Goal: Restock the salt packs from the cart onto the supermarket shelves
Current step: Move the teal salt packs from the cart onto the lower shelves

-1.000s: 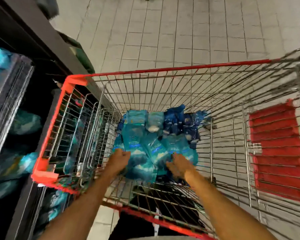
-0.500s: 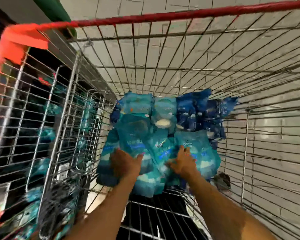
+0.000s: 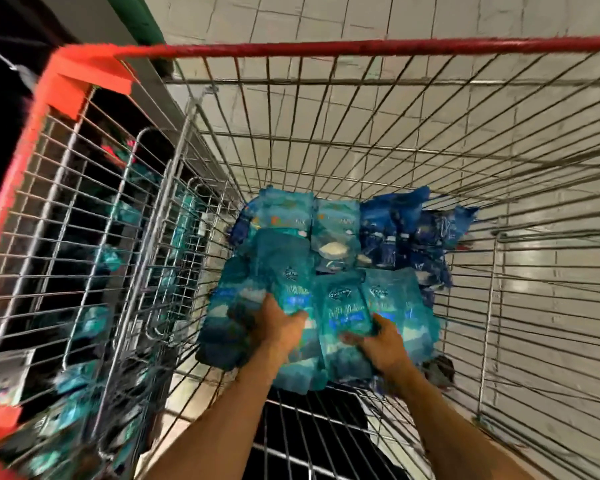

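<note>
Both hands, the left hand (image 3: 280, 324) and right hand (image 3: 381, 345), are clasping teal salt packs (image 3: 340, 306) lying in the cart (image 3: 361, 50), likely gathering them before lifting toward the shelves (image 3: 94, 327).

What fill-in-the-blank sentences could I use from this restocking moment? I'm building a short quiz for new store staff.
1. Both hands reach into a wire shopping ____ with a red rim.
2. The left hand and the right hand each grip a ____-coloured salt pack.
3. The dark blue packs lie at the far ____ side of the pile.
4. The floor beyond the basket is covered in pale ____.

Missing words: cart; teal; right; tiles
</note>
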The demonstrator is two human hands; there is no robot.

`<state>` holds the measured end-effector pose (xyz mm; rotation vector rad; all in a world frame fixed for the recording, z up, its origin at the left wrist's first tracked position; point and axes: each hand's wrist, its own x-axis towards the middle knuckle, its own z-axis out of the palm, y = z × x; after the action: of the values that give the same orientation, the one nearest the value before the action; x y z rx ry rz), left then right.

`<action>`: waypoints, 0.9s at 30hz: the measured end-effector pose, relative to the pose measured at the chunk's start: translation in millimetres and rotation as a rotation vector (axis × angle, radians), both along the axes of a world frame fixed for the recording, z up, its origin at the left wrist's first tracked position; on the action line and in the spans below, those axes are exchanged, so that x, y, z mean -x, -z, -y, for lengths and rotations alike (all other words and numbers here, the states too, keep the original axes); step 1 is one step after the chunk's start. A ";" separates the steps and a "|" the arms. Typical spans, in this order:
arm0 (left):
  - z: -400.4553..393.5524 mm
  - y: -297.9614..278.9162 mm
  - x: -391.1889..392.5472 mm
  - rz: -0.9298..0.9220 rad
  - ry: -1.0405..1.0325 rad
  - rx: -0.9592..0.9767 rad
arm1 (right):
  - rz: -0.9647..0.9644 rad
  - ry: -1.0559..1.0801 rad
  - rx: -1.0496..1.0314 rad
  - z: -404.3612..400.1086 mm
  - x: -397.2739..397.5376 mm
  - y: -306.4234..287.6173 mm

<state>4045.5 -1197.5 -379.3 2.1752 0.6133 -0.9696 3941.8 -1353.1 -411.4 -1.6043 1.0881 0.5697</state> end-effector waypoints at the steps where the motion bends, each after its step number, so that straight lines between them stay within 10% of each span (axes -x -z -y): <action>1: -2.6 -7.7 -0.6 -0.010 -0.013 0.032 | 0.022 0.033 -0.063 2.6 0.1 -12.0; 16: -52.4 -254.4 4.7 0.241 -0.277 0.415 | 0.249 0.188 -0.275 -6.1 -6.8 -240.9; 27: -156.8 -354.1 109.7 0.491 -0.715 0.512 | 0.514 -0.215 -0.465 -81.6 -19.0 -317.1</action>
<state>3935.8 -1040.7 -25.2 1.4700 0.7212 -0.1624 3960.8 -1271.5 -94.3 -1.3507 0.3679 0.4690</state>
